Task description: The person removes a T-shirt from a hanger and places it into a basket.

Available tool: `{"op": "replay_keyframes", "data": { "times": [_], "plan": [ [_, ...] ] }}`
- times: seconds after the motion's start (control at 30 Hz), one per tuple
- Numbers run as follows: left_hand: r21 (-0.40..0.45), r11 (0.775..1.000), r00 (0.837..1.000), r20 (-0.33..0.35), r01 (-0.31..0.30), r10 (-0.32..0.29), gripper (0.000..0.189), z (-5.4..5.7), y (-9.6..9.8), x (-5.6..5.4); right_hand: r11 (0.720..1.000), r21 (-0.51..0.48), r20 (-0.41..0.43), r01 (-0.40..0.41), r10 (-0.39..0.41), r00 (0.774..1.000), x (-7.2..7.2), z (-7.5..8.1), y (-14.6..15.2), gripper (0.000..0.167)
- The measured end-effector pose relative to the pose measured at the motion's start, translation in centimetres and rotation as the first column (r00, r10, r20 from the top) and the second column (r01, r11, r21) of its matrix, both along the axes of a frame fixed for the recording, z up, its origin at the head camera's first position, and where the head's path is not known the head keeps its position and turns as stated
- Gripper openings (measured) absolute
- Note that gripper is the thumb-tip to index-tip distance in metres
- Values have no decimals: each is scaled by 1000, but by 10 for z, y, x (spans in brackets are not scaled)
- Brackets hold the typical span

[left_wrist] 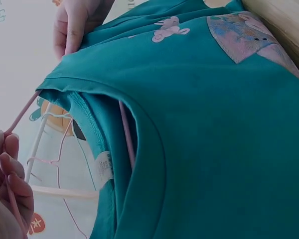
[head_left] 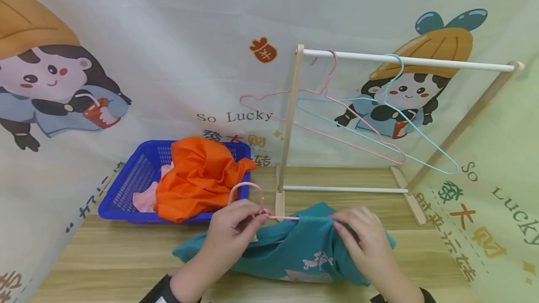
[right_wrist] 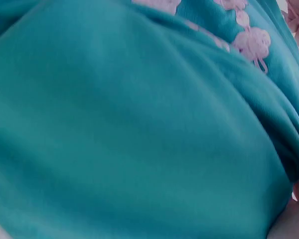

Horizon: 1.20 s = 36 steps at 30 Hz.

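Observation:
My left hand (head_left: 236, 230) grips a pink clothes hanger (head_left: 286, 218) at the base of its hook, which curves up above the fingers. A teal shirt (head_left: 294, 249) with a pale printed design lies bunched below, and the hanger runs into its neckline. In the left wrist view a stretch of pink wire (left_wrist: 125, 132) shows inside the collar, beside a white label (left_wrist: 104, 168). On the other side of the neckline my right hand (head_left: 366, 235) pinches the shirt near its shoulder. Cloth (right_wrist: 129, 134) fills most of the right wrist view and hides the hanger there.
A blue basket (head_left: 122, 191) at the back left holds an orange garment (head_left: 198, 176) and a pink one (head_left: 145, 198). Behind my right hand stands a rack (head_left: 290, 120), with another pink hanger (head_left: 358, 143) and a light blue hanger (head_left: 425, 139) on its white rail (head_left: 455, 63).

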<state>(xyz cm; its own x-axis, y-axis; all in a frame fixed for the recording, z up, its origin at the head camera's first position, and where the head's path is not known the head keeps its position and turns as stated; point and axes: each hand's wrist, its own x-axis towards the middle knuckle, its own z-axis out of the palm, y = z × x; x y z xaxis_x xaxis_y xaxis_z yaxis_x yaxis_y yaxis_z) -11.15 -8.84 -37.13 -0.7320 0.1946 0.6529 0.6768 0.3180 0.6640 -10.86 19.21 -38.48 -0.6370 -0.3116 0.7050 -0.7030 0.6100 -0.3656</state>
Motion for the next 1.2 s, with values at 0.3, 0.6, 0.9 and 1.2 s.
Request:
{"op": "replay_keyframes", "data": {
  "times": [0.3, 0.6, 0.9, 1.2],
  "plan": [
    [28, 999, 998, -50, -22, 23, 12, 1, -5, -2, 998, -35, -48, -46, 44, 998, -5, 4, 11, 25],
    [70, 991, 990, -79, -114, 120, 17, 11, -17, -6, 991, -136, -69, 6, -16, 997, -7, 9, 43, 32],
    [97, 984, 987, -44, -151, 156, 12, 16, -24, -5, 953, -201, 123, 226, -205, 971, 5, 10, 72, 20],
    [131, 982, 980, -124, -138, 154, 17, 15, -23, -7, 859, -211, 371, 467, -372, 851, 4, 8, 82, 12]
  ]
}}
